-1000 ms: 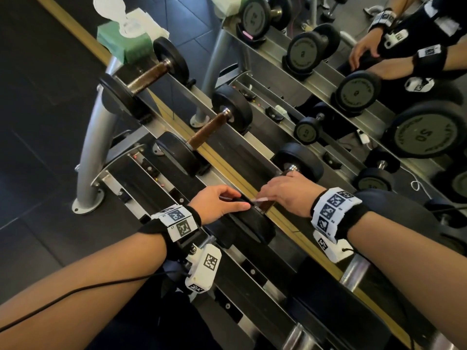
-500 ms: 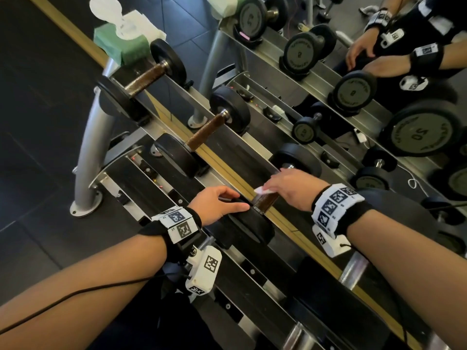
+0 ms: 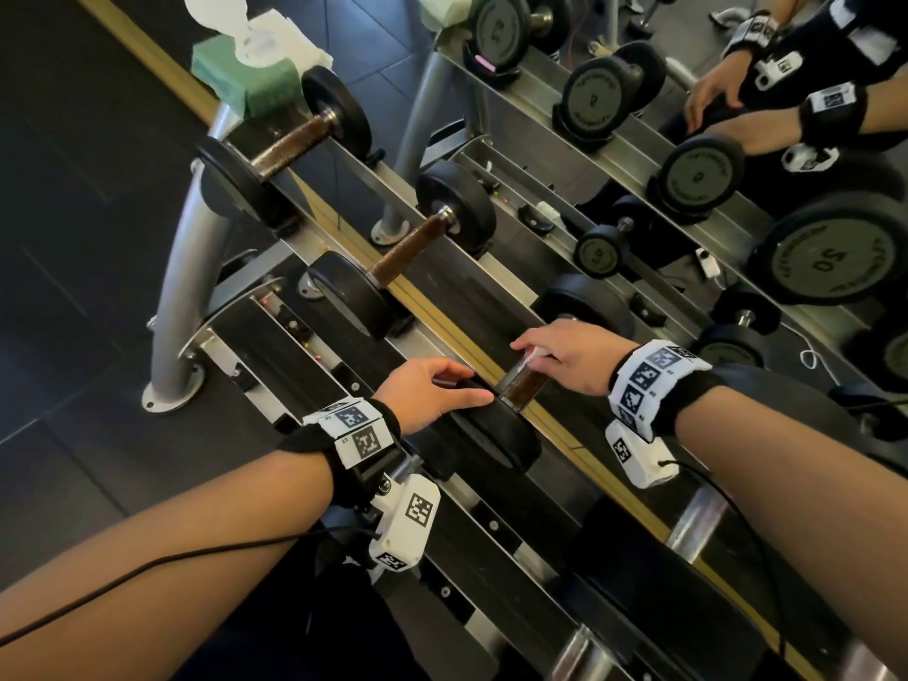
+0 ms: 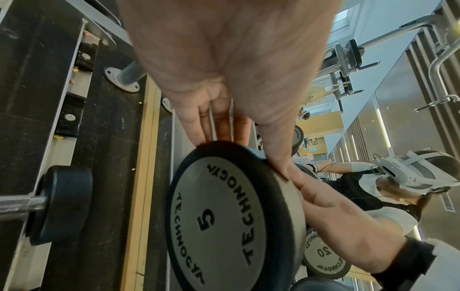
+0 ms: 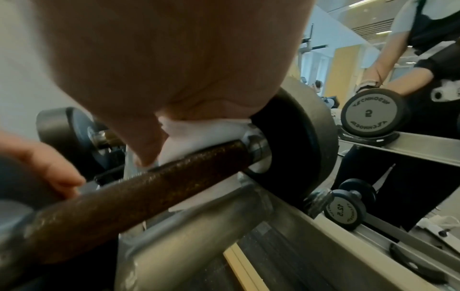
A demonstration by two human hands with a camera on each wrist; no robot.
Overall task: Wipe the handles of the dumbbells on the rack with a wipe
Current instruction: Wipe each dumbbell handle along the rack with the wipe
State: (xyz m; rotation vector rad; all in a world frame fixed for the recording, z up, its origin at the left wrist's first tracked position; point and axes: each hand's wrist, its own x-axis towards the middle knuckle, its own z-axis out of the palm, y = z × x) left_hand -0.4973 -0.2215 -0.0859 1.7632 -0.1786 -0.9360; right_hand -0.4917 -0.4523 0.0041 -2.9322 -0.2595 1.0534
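Observation:
The third dumbbell on the top rail has a brown knurled handle [image 3: 523, 385] between black heads. My left hand [image 3: 437, 391] grips the near head [image 3: 496, 435], thumb on one side of the rim and fingers over the other; the left wrist view shows this head's face marked 5 [image 4: 224, 216]. My right hand [image 3: 570, 355] holds a white wipe [image 3: 536, 353] against the handle close to the far head [image 3: 587, 302]. In the right wrist view the wipe [image 5: 196, 135] is bunched under my fingers at the handle's [image 5: 149, 189] far collar.
Two more brown-handled dumbbells [image 3: 295, 145] [image 3: 408, 253] lie to the left on the same rail. A green wipe packet [image 3: 245, 76] sits at the rack's left end. A mirror [image 3: 688, 174] behind doubles the rack. A larger dumbbell [image 3: 663, 582] lies to my right.
My right hand has slid the wipe along the handle away from the near head toward the far head, baring the brown grip. The left hand has kept its hold.

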